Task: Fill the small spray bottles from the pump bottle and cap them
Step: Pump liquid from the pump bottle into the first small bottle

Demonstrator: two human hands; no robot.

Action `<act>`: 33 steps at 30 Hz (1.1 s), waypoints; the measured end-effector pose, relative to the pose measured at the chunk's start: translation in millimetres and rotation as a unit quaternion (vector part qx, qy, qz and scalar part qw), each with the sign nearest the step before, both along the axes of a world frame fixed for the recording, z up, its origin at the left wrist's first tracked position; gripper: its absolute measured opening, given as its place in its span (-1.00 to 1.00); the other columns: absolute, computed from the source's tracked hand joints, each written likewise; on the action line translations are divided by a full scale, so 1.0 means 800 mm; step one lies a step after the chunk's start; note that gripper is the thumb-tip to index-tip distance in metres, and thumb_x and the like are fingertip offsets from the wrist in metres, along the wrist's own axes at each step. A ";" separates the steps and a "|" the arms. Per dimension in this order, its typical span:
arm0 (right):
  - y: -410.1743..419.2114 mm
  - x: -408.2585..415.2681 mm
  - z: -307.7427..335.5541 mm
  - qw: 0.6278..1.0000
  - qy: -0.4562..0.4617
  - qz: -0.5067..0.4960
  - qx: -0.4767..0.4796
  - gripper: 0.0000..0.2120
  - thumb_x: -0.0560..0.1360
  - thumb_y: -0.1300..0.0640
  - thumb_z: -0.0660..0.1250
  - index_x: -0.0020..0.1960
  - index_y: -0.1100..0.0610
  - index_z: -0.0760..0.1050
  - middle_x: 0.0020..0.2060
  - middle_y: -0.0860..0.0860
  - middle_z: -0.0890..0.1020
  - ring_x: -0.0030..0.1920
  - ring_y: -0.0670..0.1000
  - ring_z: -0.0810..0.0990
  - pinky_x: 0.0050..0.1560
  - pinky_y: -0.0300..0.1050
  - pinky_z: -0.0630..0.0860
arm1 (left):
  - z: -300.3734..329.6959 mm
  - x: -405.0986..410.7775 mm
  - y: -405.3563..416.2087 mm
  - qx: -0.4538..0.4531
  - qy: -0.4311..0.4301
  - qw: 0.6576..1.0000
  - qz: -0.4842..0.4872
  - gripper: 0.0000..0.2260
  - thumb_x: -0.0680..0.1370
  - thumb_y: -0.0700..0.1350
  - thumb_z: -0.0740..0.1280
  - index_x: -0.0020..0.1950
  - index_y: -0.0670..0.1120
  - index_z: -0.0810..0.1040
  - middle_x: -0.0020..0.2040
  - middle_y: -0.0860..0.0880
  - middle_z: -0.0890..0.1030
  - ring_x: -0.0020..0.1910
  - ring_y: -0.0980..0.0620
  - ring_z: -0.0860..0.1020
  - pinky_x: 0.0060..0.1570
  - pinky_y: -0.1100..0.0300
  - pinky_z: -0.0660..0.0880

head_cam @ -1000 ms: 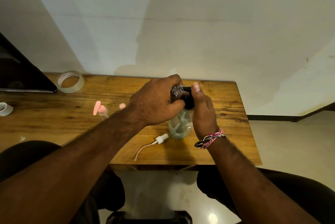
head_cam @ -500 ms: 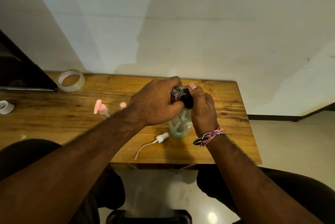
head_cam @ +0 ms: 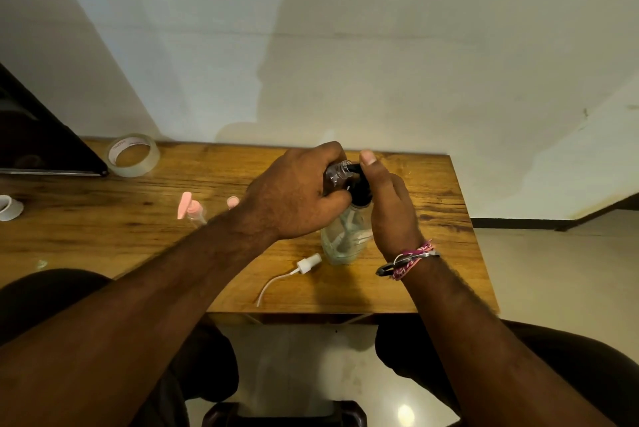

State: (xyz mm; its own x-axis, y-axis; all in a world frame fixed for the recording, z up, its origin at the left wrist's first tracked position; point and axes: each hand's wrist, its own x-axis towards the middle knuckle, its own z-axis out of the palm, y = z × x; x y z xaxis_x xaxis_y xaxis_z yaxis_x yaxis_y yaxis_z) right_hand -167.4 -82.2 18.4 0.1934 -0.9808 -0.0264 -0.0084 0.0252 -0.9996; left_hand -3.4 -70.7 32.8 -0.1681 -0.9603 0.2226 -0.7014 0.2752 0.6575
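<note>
**Small bottle held at the pump spout**

The left hand point(head_cam: 294, 191) grips a small clear spray bottle point(head_cam: 337, 173), fingers curled round its body. The bottle is tilted, its long axis running from lower left to upper right, and its open threaded neck points right, toward the black spout of the pump bottle point(head_cam: 345, 236). The neck and the spout tip are touching or almost touching; I cannot tell which.

The pump bottle stands upright on the wooden table point(head_cam: 432, 271), near the right front part, with its long axis vertical. Its body is clear and its black pump head point(head_cam: 359, 189) is on top. The right hand point(head_cam: 390, 208) is curled round the pump head from the right side, thumb lying over the top.

On the table in front of the pump bottle lies a white spray cap point(head_cam: 308, 264) with its thin tube pointing toward the front edge. Further left are pink bottle parts point(head_cam: 189, 207). A tape roll point(head_cam: 133, 155) lies at the back left; there is print inside its core, but it is too small to read.
</note>
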 end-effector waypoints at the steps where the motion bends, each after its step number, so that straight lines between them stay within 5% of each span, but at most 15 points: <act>1: -0.001 -0.002 -0.001 1.000 -0.005 0.005 -0.001 -0.63 0.69 -0.06 0.21 -0.14 0.03 0.68 -0.28 -0.15 0.72 -0.18 -0.27 0.66 -0.16 -0.44 0.50 | 0.000 0.000 0.000 0.000 -0.001 1.000 0.000 -0.83 0.43 -0.01 0.41 -0.07 0.10 0.45 -0.27 0.11 0.57 -0.30 0.10 0.53 -0.34 0.14 0.44; 7: 0.002 0.006 -0.008 1.000 -0.023 -0.005 0.013 -0.57 0.63 -0.26 0.21 -0.23 -0.16 0.75 -0.24 -0.07 0.75 -0.14 -0.16 0.71 -0.10 -0.33 0.57 | -0.003 0.000 0.002 0.005 0.016 1.000 0.001 -0.85 0.43 0.00 0.39 -0.05 0.07 0.49 -0.26 0.11 0.58 -0.28 0.08 0.55 -0.32 0.10 0.49; 15: 0.003 0.009 -0.011 0.999 -0.028 -0.026 0.013 -0.60 0.53 -0.23 0.29 -0.22 0.01 0.73 -0.27 -0.03 0.73 -0.18 -0.13 0.69 -0.16 -0.32 0.57 | -0.002 -0.001 0.001 0.014 0.005 1.000 0.001 -0.82 0.43 0.01 0.41 -0.02 0.05 0.50 -0.22 0.10 0.59 -0.26 0.09 0.55 -0.31 0.09 0.50; 20: 0.001 0.009 -0.014 0.998 -0.043 -0.042 0.024 -0.32 0.40 -0.32 0.31 -0.08 0.35 0.64 -0.21 0.15 0.68 -0.15 0.03 0.65 -0.17 -0.22 0.58 | -0.004 -0.002 0.002 0.017 0.001 1.000 -0.003 -0.81 0.41 0.06 0.38 -0.03 0.12 0.44 -0.22 0.12 0.58 -0.26 0.08 0.55 -0.31 0.12 0.48; 33: -0.001 0.006 -0.016 0.999 -0.032 -0.034 -0.010 -0.23 0.45 -0.30 0.29 -0.04 0.50 0.54 -0.21 0.25 0.57 -0.14 0.07 0.55 -0.16 -0.23 0.51 | -0.006 -0.001 0.003 0.020 -0.007 1.000 -0.002 -0.83 0.41 0.03 0.37 -0.07 0.13 0.41 -0.26 0.12 0.56 -0.29 0.10 0.53 -0.34 0.13 0.45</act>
